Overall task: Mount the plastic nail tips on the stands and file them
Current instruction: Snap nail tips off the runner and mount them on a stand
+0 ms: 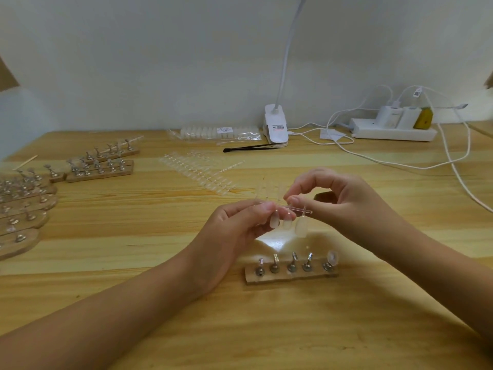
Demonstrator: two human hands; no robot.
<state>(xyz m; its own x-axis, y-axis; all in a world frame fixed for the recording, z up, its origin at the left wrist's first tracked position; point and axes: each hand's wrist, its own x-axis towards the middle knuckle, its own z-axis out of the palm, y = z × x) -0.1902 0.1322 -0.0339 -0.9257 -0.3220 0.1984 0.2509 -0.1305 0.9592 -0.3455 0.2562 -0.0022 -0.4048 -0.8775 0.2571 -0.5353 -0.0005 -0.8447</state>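
Over the middle of the worktop: both hands meet above the pale wooden worktop (133,236), just behind the near stand.
Left hand: the left hand (240,228) pinches one end of a thin clear plastic strip (306,210) between thumb and curled fingertips.
Right hand: the right hand (344,204) pinches the same strip from above with thumb and forefinger, its other fingers arched.
Strip: it lies roughly level between the two hands; three milky translucent nail tips (301,227) hang from it, the rightmost free of both hands, the other two right at the left fingertips.
Near stand: a small wooden block with five upright metal holders (292,273) sits on the worktop just in front of the hands, touched by neither.
Mounted tip: one rounded translucent tip (332,257) sits on the rightmost holder; the other four show bare metal tops.
Behind the hands: more clear strips of tips (200,169) lie flat on the worktop.
Far left: further wooden stands (101,166) lie in rows, well apart from the hands.
Back edge: a white clip lamp (276,126), black tweezers (250,148) and a white power strip (392,130).
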